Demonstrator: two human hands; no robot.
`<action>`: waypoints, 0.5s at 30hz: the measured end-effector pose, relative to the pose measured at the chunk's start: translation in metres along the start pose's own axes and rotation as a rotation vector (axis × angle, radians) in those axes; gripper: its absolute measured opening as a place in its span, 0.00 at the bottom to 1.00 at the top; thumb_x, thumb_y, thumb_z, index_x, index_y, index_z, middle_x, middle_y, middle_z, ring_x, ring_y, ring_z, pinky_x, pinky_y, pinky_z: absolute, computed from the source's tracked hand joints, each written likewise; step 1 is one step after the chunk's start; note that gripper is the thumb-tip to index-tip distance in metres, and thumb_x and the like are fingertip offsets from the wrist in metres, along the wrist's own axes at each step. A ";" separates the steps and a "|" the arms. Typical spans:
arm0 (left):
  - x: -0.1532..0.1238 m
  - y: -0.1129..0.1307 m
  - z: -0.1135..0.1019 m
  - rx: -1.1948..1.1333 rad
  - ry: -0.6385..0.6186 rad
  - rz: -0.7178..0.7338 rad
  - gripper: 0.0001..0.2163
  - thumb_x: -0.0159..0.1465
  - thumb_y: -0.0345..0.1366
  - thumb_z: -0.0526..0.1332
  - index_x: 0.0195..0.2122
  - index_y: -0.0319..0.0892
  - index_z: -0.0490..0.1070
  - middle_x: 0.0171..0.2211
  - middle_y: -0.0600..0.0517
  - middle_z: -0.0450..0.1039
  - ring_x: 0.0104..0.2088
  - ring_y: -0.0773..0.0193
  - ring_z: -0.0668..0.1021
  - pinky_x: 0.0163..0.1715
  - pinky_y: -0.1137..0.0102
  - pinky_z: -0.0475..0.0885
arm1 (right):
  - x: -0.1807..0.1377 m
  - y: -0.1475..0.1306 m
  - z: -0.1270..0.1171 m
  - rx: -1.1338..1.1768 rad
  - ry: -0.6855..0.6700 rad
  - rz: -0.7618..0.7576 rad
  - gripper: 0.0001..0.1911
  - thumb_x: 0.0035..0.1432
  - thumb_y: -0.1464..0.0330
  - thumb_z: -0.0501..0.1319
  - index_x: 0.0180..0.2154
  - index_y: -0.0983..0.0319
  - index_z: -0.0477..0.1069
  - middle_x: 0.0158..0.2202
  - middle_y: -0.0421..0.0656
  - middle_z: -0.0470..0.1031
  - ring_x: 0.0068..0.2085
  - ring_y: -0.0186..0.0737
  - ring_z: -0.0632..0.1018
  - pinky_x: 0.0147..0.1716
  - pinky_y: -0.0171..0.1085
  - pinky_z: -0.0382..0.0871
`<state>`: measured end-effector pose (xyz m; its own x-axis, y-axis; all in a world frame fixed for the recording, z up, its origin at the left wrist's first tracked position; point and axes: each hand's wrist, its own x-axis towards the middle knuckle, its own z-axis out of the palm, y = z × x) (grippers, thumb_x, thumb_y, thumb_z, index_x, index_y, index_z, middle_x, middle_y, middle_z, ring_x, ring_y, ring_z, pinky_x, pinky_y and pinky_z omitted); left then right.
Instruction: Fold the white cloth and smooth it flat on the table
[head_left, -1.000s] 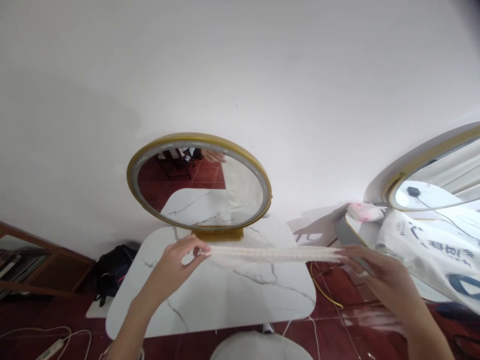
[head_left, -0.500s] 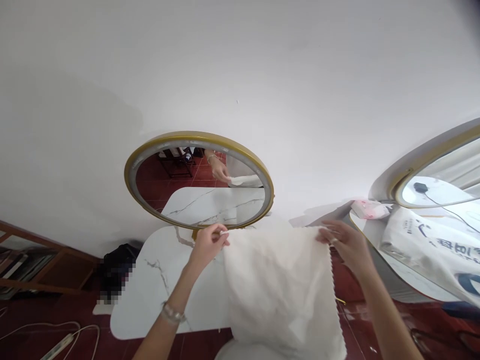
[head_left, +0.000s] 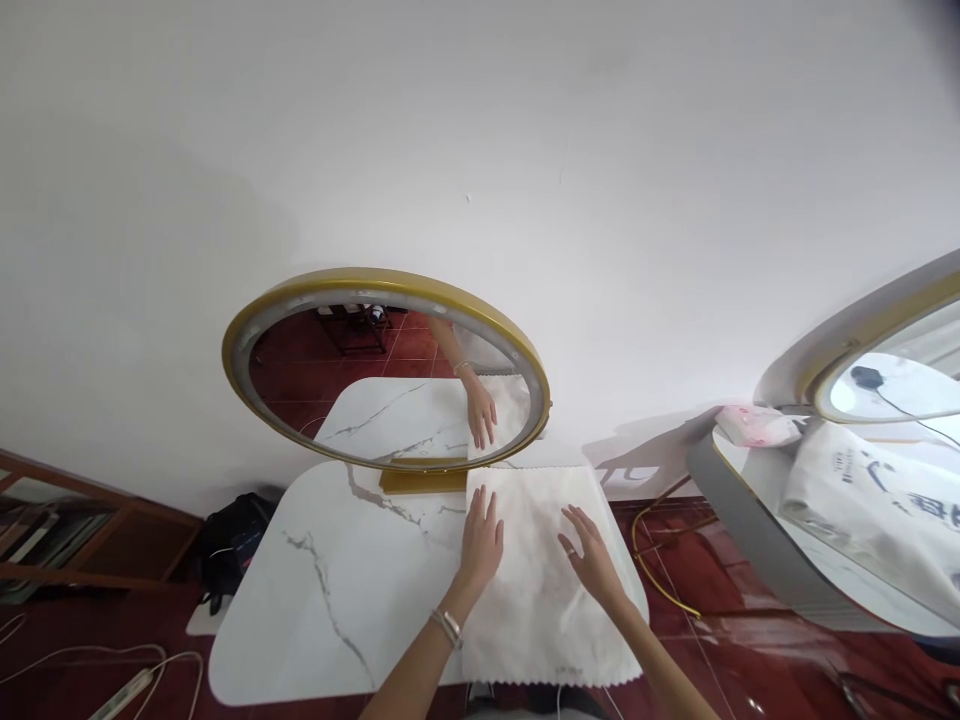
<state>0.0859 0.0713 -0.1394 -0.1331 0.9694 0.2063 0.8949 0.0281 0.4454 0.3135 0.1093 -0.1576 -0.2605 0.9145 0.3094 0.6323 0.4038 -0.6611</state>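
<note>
A white cloth (head_left: 529, 600) with zigzag edges lies spread over the right end of the white marble-patterned table (head_left: 292, 600). Its near edge reaches the front of the tabletop, and faint creases run across it. Fingers spread, my left hand (head_left: 482, 540) rests flat near the cloth's left edge. My right hand (head_left: 592, 555) is over the right part of the cloth, fingers apart; whether it presses on the fabric I cannot tell. Neither hand grips anything. Behind the cloth stands a round gold-framed mirror (head_left: 390, 390), reflecting one hand and part of the cloth.
To the right is a second table (head_left: 832, 570) carrying a white printed bag (head_left: 877, 500), a pink-and-white packet (head_left: 757, 425) and another gold-framed mirror (head_left: 892, 385). A black bag (head_left: 232, 540), a power strip (head_left: 124, 695) and a wooden shelf (head_left: 97, 540) are at the left.
The cloth, held up by its two top corners before, now lies flat on the table. Both hands have let go of it and come down onto or just over it.
</note>
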 end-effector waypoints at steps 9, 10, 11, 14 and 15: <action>0.042 0.000 0.040 0.219 0.111 -0.135 0.26 0.64 0.33 0.50 0.63 0.31 0.53 0.65 0.36 0.48 0.66 0.44 0.50 0.62 0.50 0.54 | 0.062 -0.032 0.082 -0.467 -0.163 -0.246 0.25 0.64 0.65 0.48 0.62 0.51 0.55 0.65 0.43 0.53 0.65 0.50 0.53 0.61 0.59 0.44; 0.048 0.002 0.039 0.240 0.102 -0.166 0.25 0.64 0.32 0.50 0.62 0.30 0.55 0.64 0.34 0.51 0.65 0.44 0.53 0.61 0.50 0.54 | 0.067 -0.032 0.087 -0.479 -0.168 -0.246 0.26 0.63 0.66 0.48 0.62 0.50 0.55 0.66 0.42 0.53 0.66 0.50 0.52 0.61 0.58 0.42; 0.053 0.004 0.037 0.262 0.093 -0.187 0.25 0.63 0.32 0.50 0.61 0.29 0.57 0.63 0.34 0.54 0.64 0.43 0.55 0.61 0.50 0.55 | 0.073 -0.030 0.089 -0.479 -0.176 -0.244 0.26 0.63 0.67 0.48 0.62 0.50 0.55 0.66 0.41 0.53 0.66 0.48 0.52 0.62 0.57 0.41; 0.071 0.010 0.031 0.331 0.082 -0.189 0.22 0.64 0.33 0.50 0.58 0.32 0.62 0.57 0.34 0.63 0.59 0.42 0.63 0.58 0.46 0.57 | 0.094 -0.020 0.087 -0.459 -0.195 -0.205 0.25 0.63 0.67 0.47 0.61 0.53 0.59 0.64 0.42 0.58 0.65 0.45 0.56 0.62 0.54 0.43; 0.076 0.012 0.029 0.352 0.079 -0.183 0.20 0.64 0.34 0.50 0.56 0.33 0.65 0.55 0.34 0.66 0.57 0.42 0.65 0.57 0.44 0.57 | 0.101 -0.016 0.085 -0.457 -0.190 -0.183 0.24 0.64 0.66 0.46 0.60 0.54 0.60 0.63 0.44 0.59 0.64 0.46 0.57 0.62 0.54 0.43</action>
<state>0.0992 0.1530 -0.1438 -0.3239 0.9191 0.2242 0.9427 0.2936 0.1585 0.2150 0.1968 -0.1740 -0.4978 0.8351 0.2341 0.8067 0.5449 -0.2287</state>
